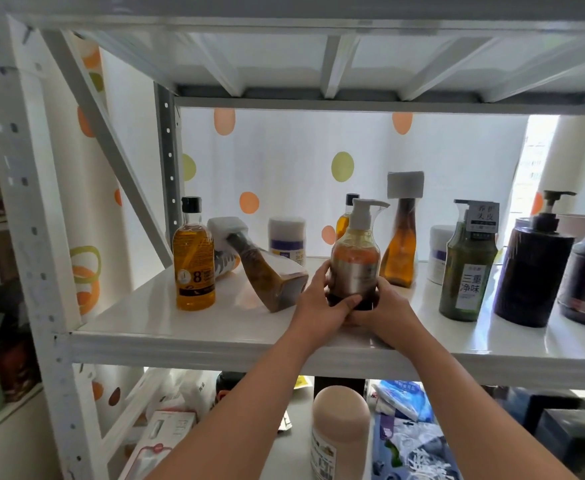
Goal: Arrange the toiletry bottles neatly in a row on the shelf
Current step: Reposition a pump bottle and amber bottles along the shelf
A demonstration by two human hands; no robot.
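Two-handed placing step: holding upright pump bottle [355, 258] at base w/ left grip [320, 304] & right grip [388, 306], nr shelf [180, 329] front edge, mid; next prob. align w/ the rest, release gently.

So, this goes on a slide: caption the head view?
Left hand and right hand hold a pump bottle at the shelf, beside a leaning bottle.

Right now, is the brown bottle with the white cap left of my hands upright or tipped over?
Tipped over. The brown bottle lies slanted on the shelf, its base toward the front and its white cap pointing back-left.
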